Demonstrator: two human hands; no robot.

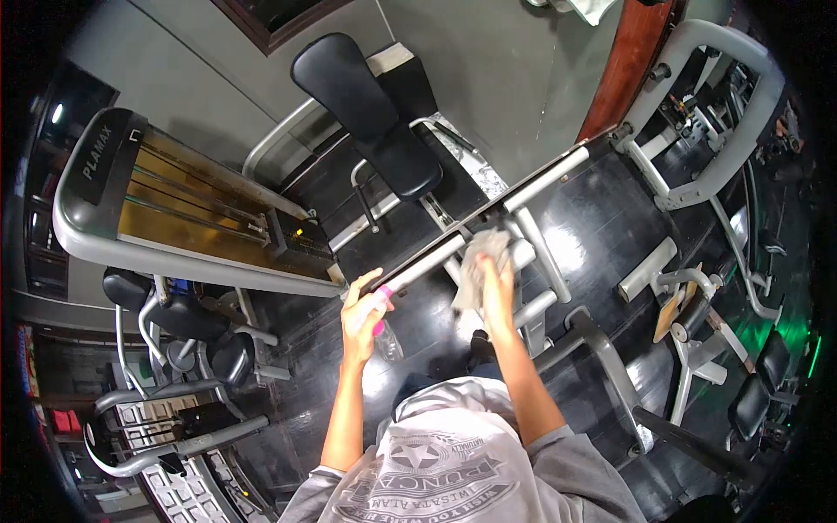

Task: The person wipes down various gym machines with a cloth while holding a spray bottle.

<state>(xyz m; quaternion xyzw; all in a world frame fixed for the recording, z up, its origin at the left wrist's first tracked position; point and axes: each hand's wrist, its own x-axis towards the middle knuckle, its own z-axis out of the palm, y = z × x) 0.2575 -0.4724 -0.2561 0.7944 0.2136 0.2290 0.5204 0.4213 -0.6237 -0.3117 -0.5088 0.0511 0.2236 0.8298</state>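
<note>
My left hand (pixel 364 314) is closed around the pink top of a clear spray bottle (pixel 389 343), whose body hangs below the fingers. My right hand (pixel 497 283) grips a crumpled grey cloth (pixel 478 272). The cloth lies against or just over the grey metal frame (pixel 523 254) of a gym machine; contact is not clear. Beyond my left hand a horizontal grey bar (pixel 427 264) runs toward the cloth.
A weight-stack machine (pixel 96 196) stands at the left. Ahead is a black padded seat (pixel 370 113). More grey machine frames (pixel 732 39) stand at the right, with a curved handle (pixel 610 370) near my right arm. Dark floor (pixel 567 248) shows between them.
</note>
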